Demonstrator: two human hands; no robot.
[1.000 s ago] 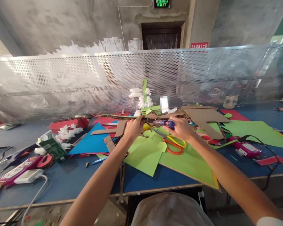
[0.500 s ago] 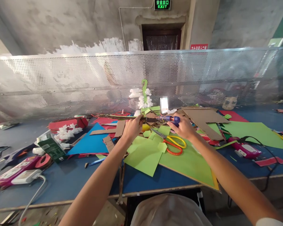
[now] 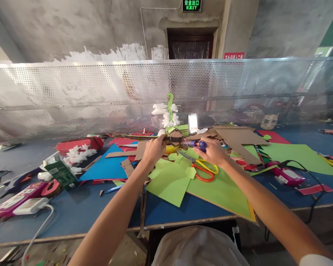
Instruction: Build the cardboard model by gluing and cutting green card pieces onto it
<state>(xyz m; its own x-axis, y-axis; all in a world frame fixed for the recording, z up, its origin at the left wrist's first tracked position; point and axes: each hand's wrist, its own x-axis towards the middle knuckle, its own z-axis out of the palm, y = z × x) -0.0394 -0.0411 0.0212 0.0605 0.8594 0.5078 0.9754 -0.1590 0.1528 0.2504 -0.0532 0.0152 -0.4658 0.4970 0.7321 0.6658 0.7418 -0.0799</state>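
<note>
Having dipped a little nearer since a moment ago, the right hand (image 3: 214, 151) is gripping the glue gun (image 3: 195, 144), aiming it left at the small cardboard piece (image 3: 176, 137) the left hand (image 3: 154, 149) is pinching, past the scissors (image 3: 204, 170).

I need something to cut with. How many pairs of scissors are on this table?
1: the scissors, yellow and orange handles, lie on the green paper just below the right hand. Others may be hidden under the scraps.
</note>
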